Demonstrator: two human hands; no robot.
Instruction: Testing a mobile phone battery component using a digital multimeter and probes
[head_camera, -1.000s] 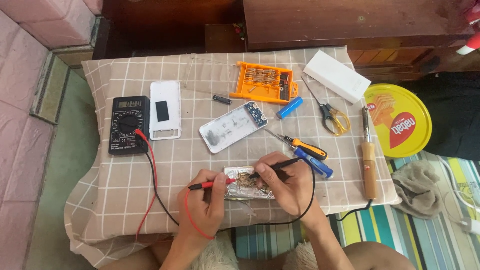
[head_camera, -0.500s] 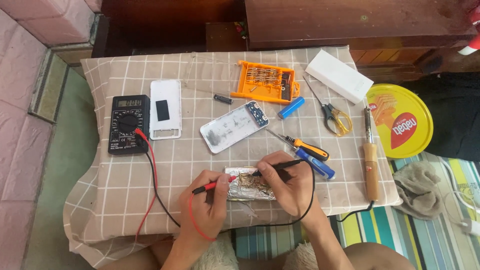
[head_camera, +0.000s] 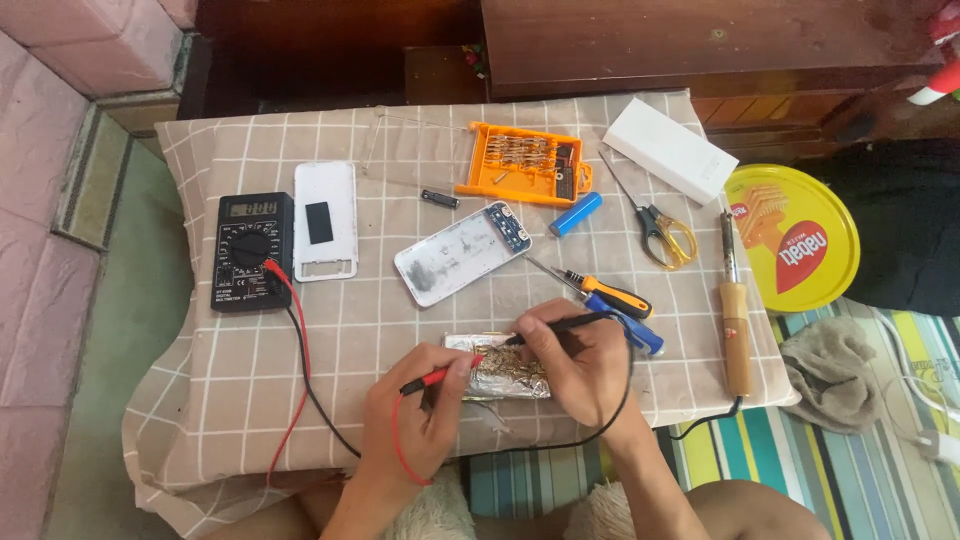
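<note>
The tabletop, under a checked beige cloth, carries everything, and against the earlier pictures little differs: both hands keep their places, the probes only slightly shifted over the same foil-wrapped pack. That pack lies between the two grips, touching both probe tips. Far right of the grips a round yellow tin lid with a red heart-shaped label lies just past the tabletop's edge, and a plain white oblong box sits up and right of them. Up and left, the black multimeter with its grey display sends red and black leads toward the hands; beside it lies a white case back with a black rectangular patch. The orange bit case lies open above. The left hand pinches the red probe; the right hand grips the black probe like a pen.
</note>
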